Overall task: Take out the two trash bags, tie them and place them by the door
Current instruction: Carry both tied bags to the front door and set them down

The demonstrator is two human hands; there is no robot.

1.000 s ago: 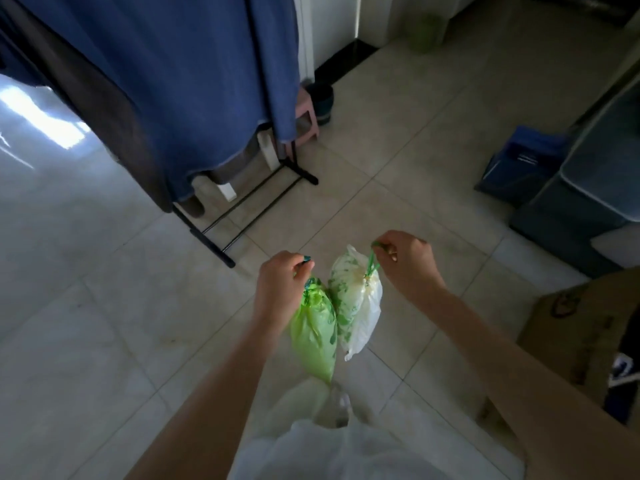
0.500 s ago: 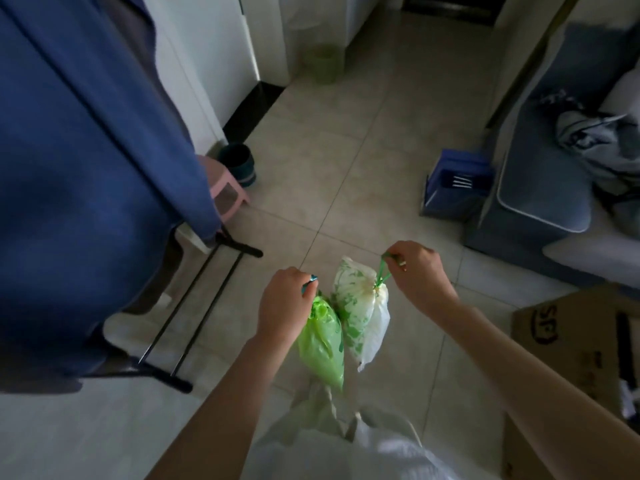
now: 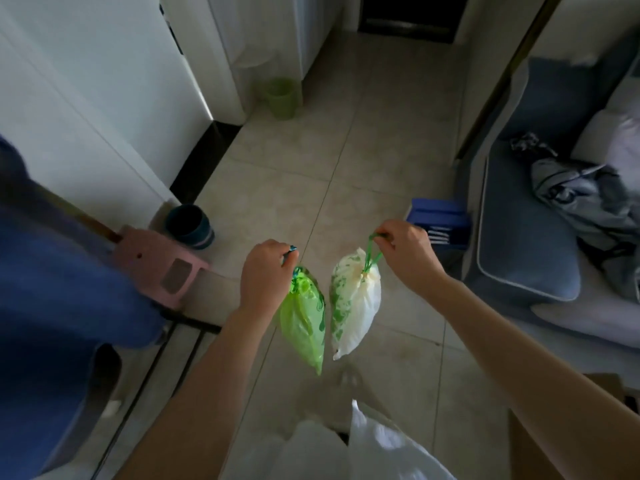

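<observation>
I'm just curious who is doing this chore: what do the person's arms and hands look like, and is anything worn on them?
Both forearms are bare as far as the view shows: no sleeves, gloves, watch or bracelets. The left hand and right hand show no rings that can be made out. A white garment shows at the bottom edge.

Home, tiled floor (image 3: 277, 174), sofa (image 3: 519, 258)

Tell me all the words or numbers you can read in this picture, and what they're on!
No words or numbers can be read.
Blue box on the floor: pale marks on its front, too blurred to read.
Green trash bag and white trash bag: only green patterns, no letters.
Cardboard box at the lower right: no print shows here.
</observation>
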